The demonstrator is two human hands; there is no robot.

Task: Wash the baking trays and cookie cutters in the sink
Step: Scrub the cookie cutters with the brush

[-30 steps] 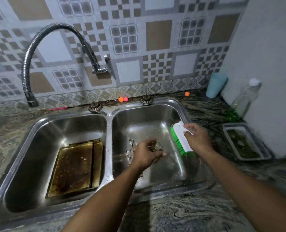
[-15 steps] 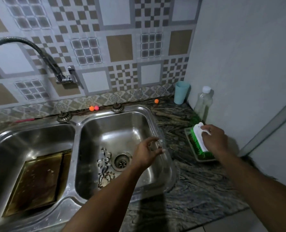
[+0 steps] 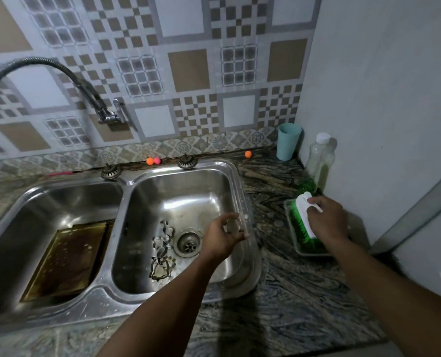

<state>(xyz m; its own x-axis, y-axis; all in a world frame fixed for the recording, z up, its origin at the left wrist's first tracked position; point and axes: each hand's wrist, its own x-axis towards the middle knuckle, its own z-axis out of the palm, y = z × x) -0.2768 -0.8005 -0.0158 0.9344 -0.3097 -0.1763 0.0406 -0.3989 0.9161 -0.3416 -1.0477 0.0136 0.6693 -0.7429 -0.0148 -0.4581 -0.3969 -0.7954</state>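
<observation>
Several cookie cutters point(image 3: 162, 249) lie on the floor of the right basin, just left of the drain point(image 3: 188, 243). We've got one more cutter point(image 3: 232, 225) up over that basin's right side, pinched in the curled fingers of our left hand point(image 3: 222, 237). Over in the left basin, the brown-stained baking trays point(image 3: 67, 258) lie flat, one on the other.

Out to the right of the sink point(image 3: 116, 302), our right hand point(image 3: 326, 222) grips the white back of a green-bristled brush point(image 3: 302, 220). Its bristles are down in a small tray point(image 3: 312, 253) on the counter point(image 3: 291, 305).

Just beyond the small tray a bottle point(image 3: 317, 161) with green liquid stands against the wall, and a blue-green cup point(image 3: 289, 141) stands farther back. At far left the faucet point(image 3: 67, 73) hose arcs over the tiles.
</observation>
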